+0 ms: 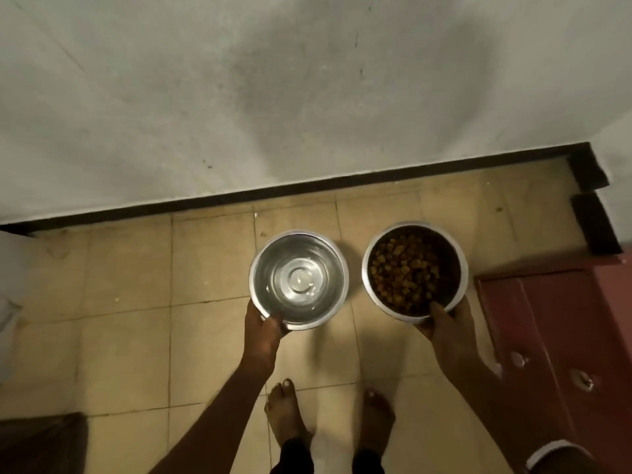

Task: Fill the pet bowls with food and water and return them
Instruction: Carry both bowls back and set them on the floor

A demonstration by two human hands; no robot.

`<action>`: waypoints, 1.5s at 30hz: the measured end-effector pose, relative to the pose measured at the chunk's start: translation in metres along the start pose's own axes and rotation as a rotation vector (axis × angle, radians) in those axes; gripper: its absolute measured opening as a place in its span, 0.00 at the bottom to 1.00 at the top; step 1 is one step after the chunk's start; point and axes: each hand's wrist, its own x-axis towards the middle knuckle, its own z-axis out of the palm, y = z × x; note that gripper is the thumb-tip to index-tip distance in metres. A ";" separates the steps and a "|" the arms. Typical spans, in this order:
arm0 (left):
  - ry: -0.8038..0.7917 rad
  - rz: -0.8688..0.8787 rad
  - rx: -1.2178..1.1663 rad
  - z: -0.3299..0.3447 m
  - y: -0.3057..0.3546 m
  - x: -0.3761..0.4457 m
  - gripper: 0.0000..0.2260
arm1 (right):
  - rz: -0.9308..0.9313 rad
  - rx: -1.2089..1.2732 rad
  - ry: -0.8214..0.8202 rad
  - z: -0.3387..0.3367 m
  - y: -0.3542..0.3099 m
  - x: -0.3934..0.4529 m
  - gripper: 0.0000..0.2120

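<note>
Two steel pet bowls are held side by side over the tan tiled floor, close to the wall. The left one, the water bowl (299, 277), shows clear water over its shiny bottom; my left hand (261, 331) grips its near rim. The right one, the food bowl (414, 270), is filled with brown kibble chunks; my right hand (444, 325) grips its near rim, thumb inside the edge. Whether either bowl touches the floor I cannot tell.
A grey-white wall (273, 97) with a dark skirting strip (307, 186) runs across behind the bowls. A red cabinet with metal knobs (561, 330) stands on the right. My bare feet (287, 415) are just below the bowls. A white object (8, 302) sits at the left edge.
</note>
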 end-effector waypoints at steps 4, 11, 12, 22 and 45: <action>0.000 -0.062 0.002 -0.004 -0.068 0.053 0.20 | 0.064 0.005 0.056 -0.003 0.064 0.044 0.26; -0.030 -0.089 0.031 -0.014 -0.158 0.126 0.25 | 0.144 0.002 0.080 -0.009 0.161 0.098 0.26; -0.044 -0.079 0.041 -0.015 -0.168 0.135 0.25 | 0.148 0.001 0.082 -0.010 0.174 0.105 0.27; -0.069 -0.112 0.087 -0.014 -0.235 0.201 0.26 | 0.212 -0.018 0.116 -0.015 0.256 0.158 0.27; -0.074 -0.155 0.117 -0.001 -0.264 0.228 0.23 | 0.250 0.024 0.123 -0.010 0.293 0.200 0.28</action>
